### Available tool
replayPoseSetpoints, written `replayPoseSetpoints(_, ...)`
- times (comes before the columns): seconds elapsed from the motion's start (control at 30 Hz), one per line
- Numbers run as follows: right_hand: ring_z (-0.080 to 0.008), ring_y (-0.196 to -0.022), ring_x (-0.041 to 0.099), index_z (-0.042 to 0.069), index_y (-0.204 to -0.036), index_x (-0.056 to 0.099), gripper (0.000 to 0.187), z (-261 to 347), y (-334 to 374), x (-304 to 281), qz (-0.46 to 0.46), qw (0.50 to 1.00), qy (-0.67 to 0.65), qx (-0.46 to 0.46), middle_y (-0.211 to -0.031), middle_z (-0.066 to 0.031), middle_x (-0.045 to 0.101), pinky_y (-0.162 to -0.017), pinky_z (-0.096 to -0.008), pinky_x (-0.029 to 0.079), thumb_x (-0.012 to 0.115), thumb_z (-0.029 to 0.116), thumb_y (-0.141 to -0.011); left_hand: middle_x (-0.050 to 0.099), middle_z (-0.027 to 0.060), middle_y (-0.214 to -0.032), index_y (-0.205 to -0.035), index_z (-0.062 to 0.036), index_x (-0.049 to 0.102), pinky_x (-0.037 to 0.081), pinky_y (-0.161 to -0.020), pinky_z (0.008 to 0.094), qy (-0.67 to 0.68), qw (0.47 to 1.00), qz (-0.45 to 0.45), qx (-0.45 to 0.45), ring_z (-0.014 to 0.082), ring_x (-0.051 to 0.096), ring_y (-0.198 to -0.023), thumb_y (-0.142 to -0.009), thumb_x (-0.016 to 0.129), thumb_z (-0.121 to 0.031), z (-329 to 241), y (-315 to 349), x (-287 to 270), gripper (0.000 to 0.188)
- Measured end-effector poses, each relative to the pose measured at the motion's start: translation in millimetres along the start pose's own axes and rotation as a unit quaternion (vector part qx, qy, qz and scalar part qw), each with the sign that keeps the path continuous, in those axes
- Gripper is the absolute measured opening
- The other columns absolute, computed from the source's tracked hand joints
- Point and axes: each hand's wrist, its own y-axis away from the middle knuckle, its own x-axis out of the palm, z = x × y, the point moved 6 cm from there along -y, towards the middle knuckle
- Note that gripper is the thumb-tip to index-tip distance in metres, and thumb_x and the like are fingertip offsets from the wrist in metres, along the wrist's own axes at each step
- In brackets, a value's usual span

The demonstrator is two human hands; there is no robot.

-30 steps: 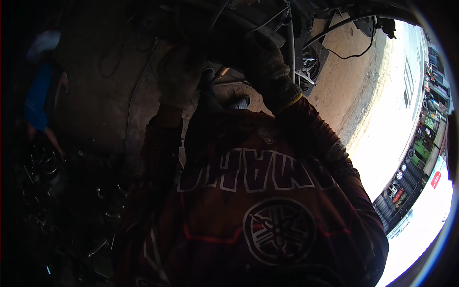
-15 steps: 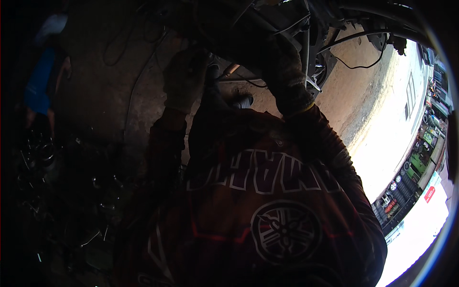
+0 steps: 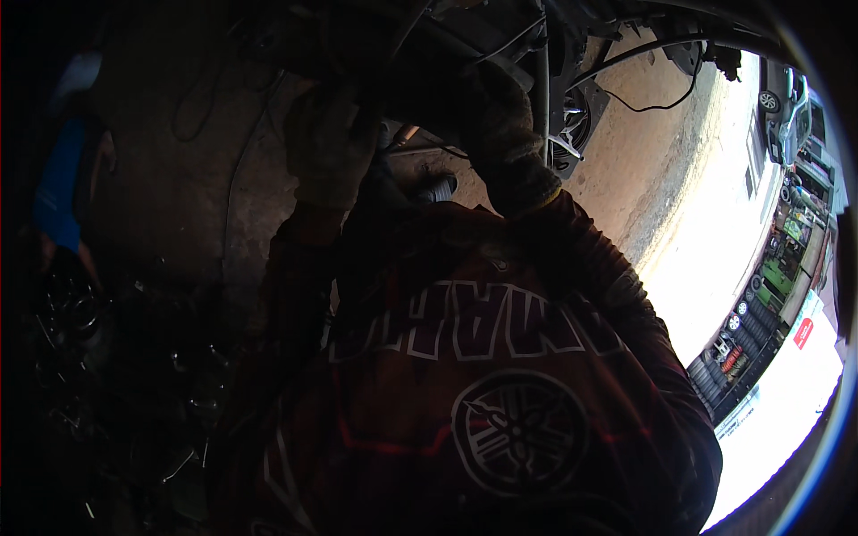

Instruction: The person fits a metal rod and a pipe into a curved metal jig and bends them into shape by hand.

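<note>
Both my hands wear pale work gloves and reach up to a dark mass of machinery (image 3: pixel 420 67) at the top. My left hand (image 3: pixel 329 147) is at its left side, fingers curled inward; what they close on is lost in shadow. On the other side, my right hand (image 3: pixel 505 138) stretches up against the same dark part, its fingertips hidden. Just right of that hand runs a thin metal tube (image 3: pixel 542 89). A copper-coloured piece (image 3: pixel 405 134) shows between the two hands, below the machinery.
Beyond the tube is a round, fan-like part (image 3: pixel 572 121). A black hose (image 3: pixel 626 55) crosses the upper right. One cable (image 3: pixel 231 192) lies on the dirt floor at left. A person in blue (image 3: pixel 59 188) is at far left, above shiny metal parts (image 3: pixel 71 308). Outside stands a car (image 3: pixel 786 116).
The whole view has shifted, so machinery and hands sit farther left and slightly higher. More of the car outside shows. Both hands stay at the dark machinery.
</note>
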Motion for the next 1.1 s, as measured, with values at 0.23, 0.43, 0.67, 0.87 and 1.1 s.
replayPoseSetpoints(0.23, -0.0288, -0.115, 0.06, -0.001, -0.125, 0.058, 0.042, 4, -5, 0, 0.013, 0.999, 0.032, 0.009, -0.121, -0.0143, 0.062, -0.098, -0.043, 0.051, 0.064, 0.011, -0.086, 0.065, 0.0017, -0.111, -0.098, -0.0168, 0.073, 0.051, -0.087, 0.0418, -0.064, 0.994, 0.078, 0.042, 0.0249, 0.063, -0.103, -0.078, 0.079, -0.024, -13, -2, 2, 0.021)
replayPoseSetpoints(0.43, -0.0287, -0.115, 0.06, 0.0, -0.126, 0.057, 0.042, 10, -5, 2, 0.031, 0.997, 0.063, 0.022, -0.121, -0.0141, 0.062, -0.098, -0.0421, 0.051, 0.064, 0.011, -0.086, 0.062, 0.0011, -0.118, -0.099, -0.02, 0.074, 0.05, -0.09, 0.0431, -0.071, 0.993, 0.079, 0.048, 0.0265, 0.06, -0.108, -0.078, 0.078, -0.023, -2, 7, 14, 0.022)
replayPoseSetpoints(0.67, -0.0285, -0.115, 0.06, 0.0, -0.127, 0.056, 0.043, 17, -3, 5, 0.053, 0.992, 0.11, 0.033, -0.121, -0.014, 0.062, -0.097, -0.041, 0.052, 0.064, 0.012, -0.086, 0.063, 0.0017, -0.117, -0.097, -0.0217, 0.074, 0.049, -0.089, 0.0453, -0.095, 0.99, 0.032, 0.101, 0.0295, 0.059, -0.109, -0.075, 0.079, -0.023, -1, 12, 16, 0.023)
replayPoseSetpoints(0.87, -0.0284, -0.115, 0.06, 0.001, -0.128, 0.056, 0.044, 19, -3, 12, 0.066, 0.987, 0.138, 0.048, -0.122, -0.0139, 0.062, -0.096, -0.0401, 0.052, 0.064, 0.012, -0.087, 0.063, 0.0045, -0.115, -0.109, -0.0228, 0.07, 0.051, -0.09, 0.0462, -0.09, 0.991, 0.048, 0.084, 0.0293, 0.059, -0.11, -0.076, 0.078, -0.026, -9, 7, 14, 0.035)
replayPoseSetpoints(1.1, -0.0263, -0.105, 0.066, 0.003, -0.133, 0.053, 0.043, 49, 15, 11, 0.128, 0.971, 0.039, 0.199, -0.121, -0.0123, 0.063, -0.087, -0.0347, 0.057, 0.06, 0.014, -0.092, 0.066, 0.008, -0.092, -0.105, -0.0079, 0.071, 0.054, -0.069, 0.0352, -0.034, 0.998, 0.02, 0.054, 0.0233, 0.065, -0.083, -0.083, 0.077, -0.02, -18, -8, 8, 0.026)
